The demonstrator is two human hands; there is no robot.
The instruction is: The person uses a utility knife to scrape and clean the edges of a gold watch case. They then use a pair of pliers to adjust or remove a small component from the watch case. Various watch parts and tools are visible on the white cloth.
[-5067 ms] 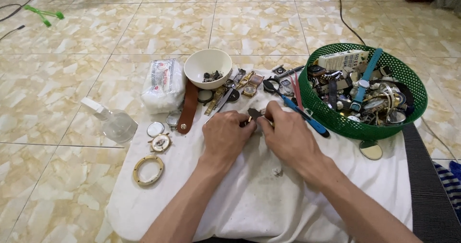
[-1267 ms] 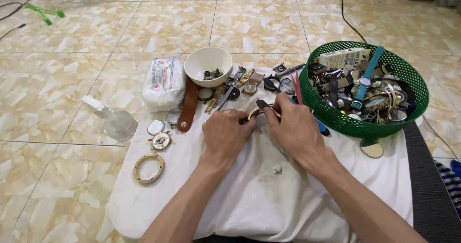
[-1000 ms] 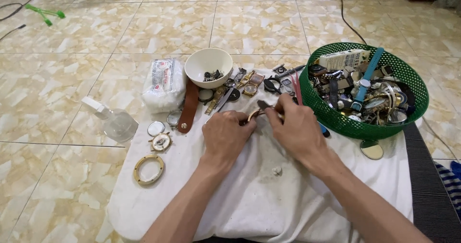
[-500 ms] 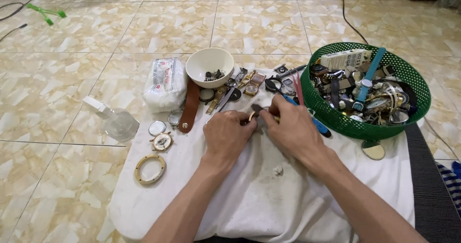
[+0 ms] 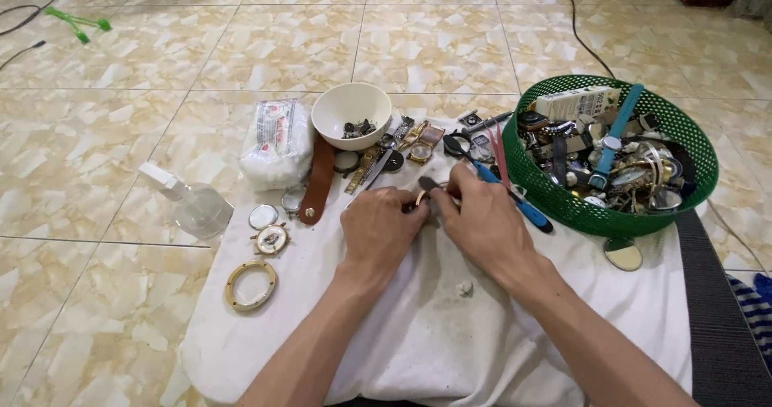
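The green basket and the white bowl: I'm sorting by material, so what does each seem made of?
The green basket looks like moulded plastic: uniform glossy green, open lattice wall. The white bowl seems glazed ceramic, perhaps melamine: smooth, opaque, thick rim with a soft sheen.

One round green plastic mesh basket [image 5: 690,141], one white ceramic bowl [image 5: 351,114], one clear plastic spray bottle [image 5: 191,203], one brown leather strap [image 5: 318,178], one gold metal ring [image 5: 250,285], two bare hands.
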